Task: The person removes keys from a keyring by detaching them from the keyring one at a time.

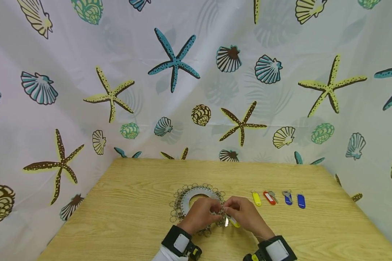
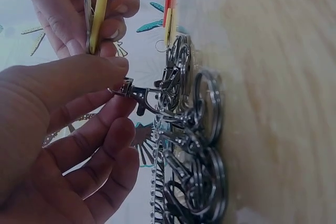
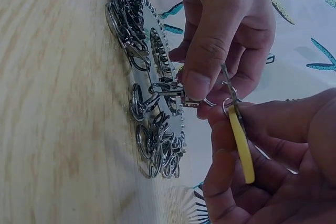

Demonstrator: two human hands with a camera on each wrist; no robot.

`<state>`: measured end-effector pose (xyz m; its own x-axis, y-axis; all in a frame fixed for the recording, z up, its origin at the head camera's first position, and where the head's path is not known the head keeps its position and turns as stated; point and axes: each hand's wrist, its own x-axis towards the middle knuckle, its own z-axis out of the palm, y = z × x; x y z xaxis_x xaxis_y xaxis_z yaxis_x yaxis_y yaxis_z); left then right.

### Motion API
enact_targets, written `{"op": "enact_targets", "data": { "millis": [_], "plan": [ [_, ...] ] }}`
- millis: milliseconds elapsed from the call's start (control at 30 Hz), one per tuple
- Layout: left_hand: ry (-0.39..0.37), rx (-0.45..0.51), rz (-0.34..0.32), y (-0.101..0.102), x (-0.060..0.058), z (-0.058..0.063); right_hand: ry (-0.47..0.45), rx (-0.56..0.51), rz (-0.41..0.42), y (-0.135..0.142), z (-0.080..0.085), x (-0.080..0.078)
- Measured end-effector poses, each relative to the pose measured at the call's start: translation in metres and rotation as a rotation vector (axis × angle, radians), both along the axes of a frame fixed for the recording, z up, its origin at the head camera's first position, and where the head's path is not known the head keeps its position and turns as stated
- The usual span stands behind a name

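A flat metal ring plate point(image 1: 200, 190) lies on the table, its rim crowded with small snap hooks and split rings. My left hand point(image 1: 200, 214) pinches one snap hook point(image 2: 137, 94) between thumb and index finger at the plate's right side. Close beside it, my right hand point(image 1: 246, 215) pinches the small wire ring point(image 3: 227, 104) of a yellow key tag point(image 3: 241, 148). A silver key point(image 3: 229, 80) hangs on that same ring, against the tag. The fingertips of both hands nearly meet at the hook. In the right wrist view the wire ring's far end is hidden by fingers.
On the table to the right lie another yellow tag point(image 1: 256, 199), a red tag point(image 1: 268, 197) with a key, a blue tag point(image 1: 288, 199) with a key, and a second blue tag point(image 1: 301, 201). A patterned curtain point(image 1: 183, 108) surrounds the wooden table point(image 1: 127, 217).
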<state>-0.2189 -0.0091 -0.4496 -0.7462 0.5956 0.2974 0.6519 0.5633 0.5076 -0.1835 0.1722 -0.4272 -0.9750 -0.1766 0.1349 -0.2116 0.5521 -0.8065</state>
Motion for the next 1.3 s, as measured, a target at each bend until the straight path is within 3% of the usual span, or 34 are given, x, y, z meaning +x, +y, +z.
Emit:
{"op": "enact_targets", "data": {
  "millis": [233, 433, 800, 1300],
  "plan": [
    [0.001, 0.03, -0.027, 0.0014, -0.0007, 0.0005, 0.014, 0.0, -0.012, -0.0002, 0.0003, 0.0004],
    [-0.053, 0.05, -0.046, 0.0023, -0.0008, 0.0008, 0.015, 0.002, -0.008, -0.0005, 0.0008, 0.0005],
    [-0.069, 0.039, -0.024, -0.0005, 0.0002, 0.0047, -0.005, -0.011, 0.041, -0.0005, 0.002, 0.0009],
    [-0.031, 0.032, -0.055, -0.0009, -0.002, 0.0051, 0.024, 0.03, -0.006, -0.0008, -0.0001, -0.0003]
  ]
}}
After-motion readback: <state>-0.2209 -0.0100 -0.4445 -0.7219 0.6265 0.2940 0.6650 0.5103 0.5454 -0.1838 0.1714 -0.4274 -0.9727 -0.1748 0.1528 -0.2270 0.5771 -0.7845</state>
